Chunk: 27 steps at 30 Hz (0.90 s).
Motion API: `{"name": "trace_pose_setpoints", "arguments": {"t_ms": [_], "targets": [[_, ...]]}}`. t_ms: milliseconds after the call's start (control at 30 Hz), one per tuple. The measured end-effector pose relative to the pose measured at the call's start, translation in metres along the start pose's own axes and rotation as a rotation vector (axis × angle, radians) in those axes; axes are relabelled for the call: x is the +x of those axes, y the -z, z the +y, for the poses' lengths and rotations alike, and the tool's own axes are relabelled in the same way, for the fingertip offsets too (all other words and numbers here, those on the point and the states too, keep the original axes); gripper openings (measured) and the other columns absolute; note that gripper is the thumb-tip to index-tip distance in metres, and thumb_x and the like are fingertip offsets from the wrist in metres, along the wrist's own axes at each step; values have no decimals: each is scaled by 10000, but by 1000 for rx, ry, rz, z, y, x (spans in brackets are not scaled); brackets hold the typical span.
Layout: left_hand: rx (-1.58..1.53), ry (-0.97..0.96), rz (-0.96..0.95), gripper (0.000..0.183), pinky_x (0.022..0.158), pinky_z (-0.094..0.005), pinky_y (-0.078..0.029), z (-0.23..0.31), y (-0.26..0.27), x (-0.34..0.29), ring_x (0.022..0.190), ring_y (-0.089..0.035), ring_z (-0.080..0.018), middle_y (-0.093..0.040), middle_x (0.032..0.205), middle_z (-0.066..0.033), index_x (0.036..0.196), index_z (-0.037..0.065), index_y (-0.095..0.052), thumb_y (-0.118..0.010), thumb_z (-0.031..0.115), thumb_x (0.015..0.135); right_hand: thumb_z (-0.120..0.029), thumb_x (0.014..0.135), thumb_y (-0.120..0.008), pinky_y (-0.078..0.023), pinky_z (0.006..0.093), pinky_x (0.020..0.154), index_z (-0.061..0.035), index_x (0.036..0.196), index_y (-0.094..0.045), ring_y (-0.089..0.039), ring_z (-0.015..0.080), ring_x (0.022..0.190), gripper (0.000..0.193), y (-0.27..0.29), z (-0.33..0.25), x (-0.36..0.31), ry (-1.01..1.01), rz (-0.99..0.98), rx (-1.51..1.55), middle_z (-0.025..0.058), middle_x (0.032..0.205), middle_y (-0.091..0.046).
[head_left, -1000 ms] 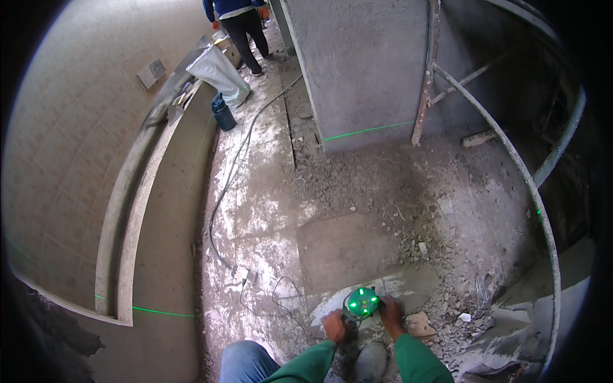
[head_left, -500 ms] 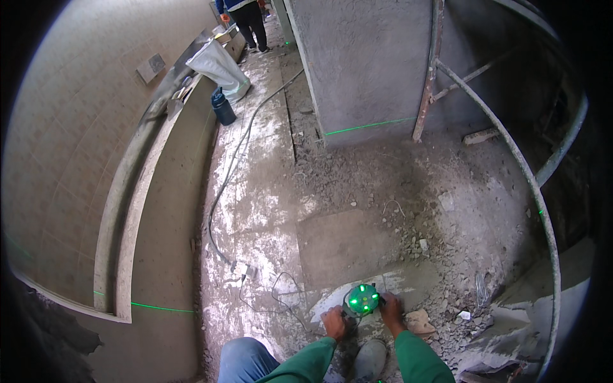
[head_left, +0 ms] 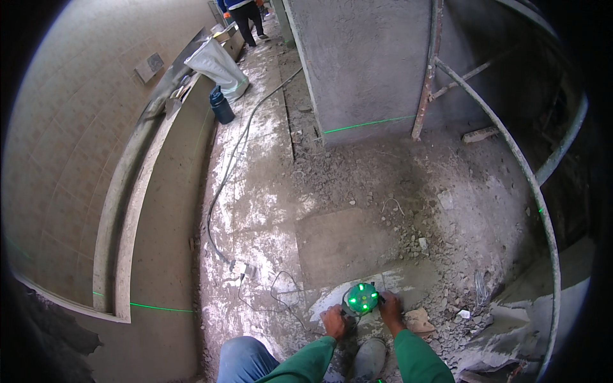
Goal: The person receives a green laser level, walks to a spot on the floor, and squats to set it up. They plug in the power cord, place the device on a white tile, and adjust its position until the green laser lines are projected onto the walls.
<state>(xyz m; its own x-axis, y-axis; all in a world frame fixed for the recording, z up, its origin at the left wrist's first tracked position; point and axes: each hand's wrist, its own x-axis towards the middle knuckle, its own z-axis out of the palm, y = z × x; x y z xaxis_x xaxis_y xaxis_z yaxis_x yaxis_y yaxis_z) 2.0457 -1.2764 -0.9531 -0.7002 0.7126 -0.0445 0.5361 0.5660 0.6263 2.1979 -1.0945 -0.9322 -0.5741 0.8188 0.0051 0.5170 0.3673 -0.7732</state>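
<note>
A round green laser level with glowing lights on top stands on the dusty floor before my feet. At its lower left side, my left hand is closed with its fingertips on the edge of the device. My right hand grips it from the other side, thumb and fingers curled at a dark part there. The legs and base of the level are mostly hidden by my hands. A thin black cable runs from near the level to a white power socket block.
Rubble lies to the right, under a curved metal pole. A low wall runs along the left. Farther off are a blue bottle, a white sack and a person. Green laser lines cross the walls.
The person in the distance has shifted their legs. My hands and the laser level stay in nearly the same place.
</note>
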Motion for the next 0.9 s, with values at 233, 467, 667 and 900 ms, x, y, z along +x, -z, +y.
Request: {"name": "trace_pose_setpoints", "arguments": {"t_ms": [233, 467, 667, 900], "targets": [[-15, 6, -3, 272, 905, -527, -393, -2, 0, 0, 1009, -646, -351, -697, 948, -106, 992, 119, -682, -828, 248, 802, -99, 919, -726, -515, 537, 777, -16, 967, -727, -667, 482, 929, 95, 1, 0, 0, -8, -30, 42, 225, 938, -685], [27, 32, -75, 268, 897, -514, -394, 0, 2, 0, 1001, -645, -349, -698, 946, -109, 967, 120, -686, -838, 260, 797, -115, 934, -729, -520, 534, 782, -17, 990, -734, -670, 479, 940, 113, -21, 33, -6, 36, 50, -67, 220, 947, -687], [10, 27, -90, 265, 901, -510, -398, -2, -1, 0, 999, -648, -346, -702, 962, -115, 962, 117, -694, -845, 251, 790, -161, 945, -729, -511, 545, 771, -14, 965, -718, -658, 491, 936, 149, -24, 38, -7, 76, 96, -75, 227, 944, -677], [30, -14, 12, 260, 907, -498, -402, -1, -3, -1, 987, -656, -349, -704, 944, -123, 946, 117, -700, -854, 247, 782, -183, 948, -724, -499, 552, 754, -8, 945, -702, -649, 502, 927, 176, -5, 10, -1, 62, 25, 19, 231, 940, -672]]}}
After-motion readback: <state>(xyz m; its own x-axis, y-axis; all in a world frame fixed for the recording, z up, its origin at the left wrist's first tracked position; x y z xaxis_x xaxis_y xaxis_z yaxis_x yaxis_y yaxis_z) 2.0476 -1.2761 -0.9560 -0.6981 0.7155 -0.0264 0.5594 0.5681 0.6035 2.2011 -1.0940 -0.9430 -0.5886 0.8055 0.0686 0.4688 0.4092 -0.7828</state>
